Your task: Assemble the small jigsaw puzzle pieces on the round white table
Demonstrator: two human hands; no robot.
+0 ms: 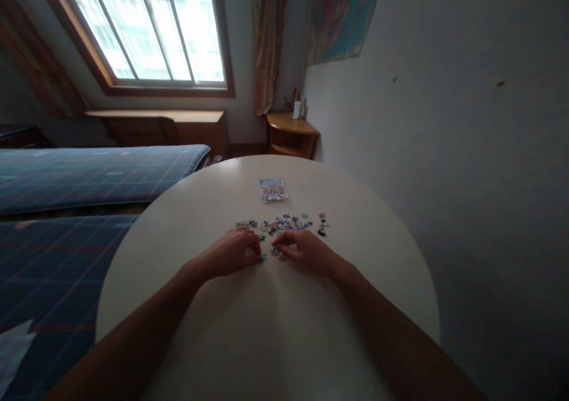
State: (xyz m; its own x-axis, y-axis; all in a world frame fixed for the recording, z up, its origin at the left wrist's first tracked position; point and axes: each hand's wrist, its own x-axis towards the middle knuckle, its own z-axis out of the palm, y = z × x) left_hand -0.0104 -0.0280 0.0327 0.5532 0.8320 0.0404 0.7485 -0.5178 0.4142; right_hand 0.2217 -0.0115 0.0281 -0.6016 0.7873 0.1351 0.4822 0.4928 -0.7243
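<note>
Both my hands rest on a round white table [213, 342]. My left hand [233, 252] is curled, its fingertips pinched on a small puzzle piece [264, 256]. My right hand [306, 250] is curled too, fingertips pressed on a few pieces [276, 251] between the two hands. Just beyond the hands lies a loose scatter of small colourful puzzle pieces [284, 223]. Farther back lies a small printed picture card [272, 189].
A bed with a blue checked cover [66, 211] runs along the table's left side. A grey wall [466, 152] stands close on the right. At the back are a window [151, 28], a wooden desk [178, 125] and a corner shelf [291, 133].
</note>
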